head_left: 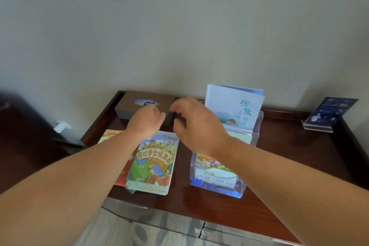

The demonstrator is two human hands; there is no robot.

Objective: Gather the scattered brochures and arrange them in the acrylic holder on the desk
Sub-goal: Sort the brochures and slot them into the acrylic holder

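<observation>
One left hand (146,121), one right hand (196,124), one acrylic holder (257,128), one tissue box (127,106).

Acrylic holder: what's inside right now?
The acrylic holder has a pale blue brochure standing in its back tier and a colourful brochure in front. The right forearm covers part of the middle, hiding anything there.

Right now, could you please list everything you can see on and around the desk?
desk: one, dark wood, beneath everything
tissue box: one, brown, back left
acrylic holder: one, clear, centre right
brochures in holder: two, pale blue behind, multicoloured in front
loose brochures: at least three, illustrated over red and yellow, left of holder
sign: one, dark blue, back right
left hand: one, near tissue box, blurred
right hand: one, beside holder, fingers loosely curled, empty
</observation>
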